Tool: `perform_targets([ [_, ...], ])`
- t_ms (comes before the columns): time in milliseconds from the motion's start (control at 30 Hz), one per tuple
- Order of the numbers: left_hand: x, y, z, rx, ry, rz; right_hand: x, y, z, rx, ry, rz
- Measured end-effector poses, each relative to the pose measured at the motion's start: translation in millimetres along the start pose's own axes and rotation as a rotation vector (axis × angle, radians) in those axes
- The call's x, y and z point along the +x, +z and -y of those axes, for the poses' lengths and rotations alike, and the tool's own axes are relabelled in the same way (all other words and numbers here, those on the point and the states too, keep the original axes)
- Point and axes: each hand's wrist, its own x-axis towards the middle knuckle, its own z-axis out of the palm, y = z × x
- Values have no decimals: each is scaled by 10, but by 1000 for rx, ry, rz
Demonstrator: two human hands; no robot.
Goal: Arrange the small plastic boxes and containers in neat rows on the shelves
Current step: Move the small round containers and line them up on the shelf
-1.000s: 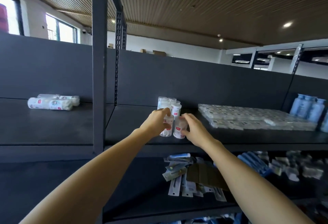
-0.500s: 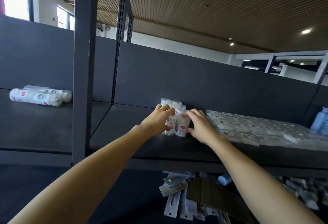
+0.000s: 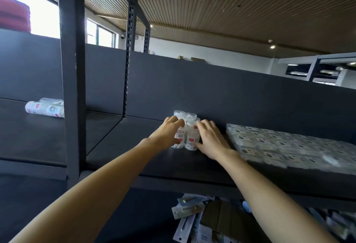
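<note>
Several small clear cylindrical containers (image 3: 189,135) with white labels and red marks stand in a tight cluster against the back panel of the dark shelf (image 3: 134,146). My left hand (image 3: 167,135) grips the left front container, fingers curled over its top and side. My right hand (image 3: 209,138) holds the right front container from the right, fingertips on its cap. The back containers are partly hidden behind the front ones.
A flat block of clear small plastic boxes (image 3: 285,146) fills the shelf to the right. White wrapped packs (image 3: 46,107) lie on the left bay, behind the dark upright post (image 3: 73,88). Loose carded packets (image 3: 190,217) and a brown cardboard piece (image 3: 221,215) lie on the lower shelf.
The view has moved closer and tilted up. Both hands pushed the front containers back against the ones by the rear panel and stay on them.
</note>
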Motion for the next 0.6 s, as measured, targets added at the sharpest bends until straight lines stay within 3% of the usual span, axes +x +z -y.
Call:
perform_targets([
  [333, -492, -214, -223, 166, -143, -102, -124, -38, 212, 180, -242, -212],
  [600, -1195, -528, -250, 244, -262, -38, -432, -25, 860, 305, -302, -109],
])
